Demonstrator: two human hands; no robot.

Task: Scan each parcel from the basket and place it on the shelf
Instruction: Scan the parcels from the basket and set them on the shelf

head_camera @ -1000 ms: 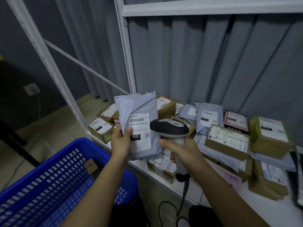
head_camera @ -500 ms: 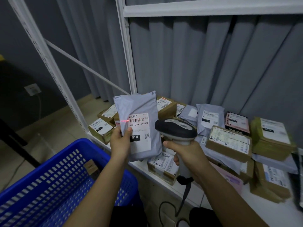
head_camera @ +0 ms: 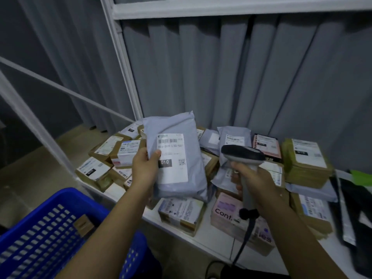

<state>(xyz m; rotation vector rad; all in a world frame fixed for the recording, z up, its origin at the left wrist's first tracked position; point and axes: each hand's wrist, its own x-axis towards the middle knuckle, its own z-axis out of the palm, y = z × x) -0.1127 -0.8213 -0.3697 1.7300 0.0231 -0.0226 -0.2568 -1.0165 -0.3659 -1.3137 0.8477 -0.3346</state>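
Note:
My left hand (head_camera: 144, 168) grips the left edge of a grey poly-bag parcel (head_camera: 177, 141), thumb on its white label marked 010. The parcel is held over the white shelf (head_camera: 213, 240), above several boxes. My right hand (head_camera: 255, 184) holds a handheld barcode scanner (head_camera: 241, 154) by its grip, head pointing left toward the parcel, cable hanging down. The blue basket (head_camera: 50, 224) stands at lower left with a small brown box (head_camera: 83, 225) in it.
Several cardboard boxes and grey bags crowd the shelf, among them a pink box (head_camera: 227, 214) at the front and a stack of brown boxes (head_camera: 308, 160) at right. A white shelf upright (head_camera: 122, 63) and diagonal brace stand left. Grey curtain hangs behind. Dark items lie at far right.
The red scan line on the label has gone. My left hand has carried the parcel forward over the shelf's boxes; the view has moved closer to the shelf.

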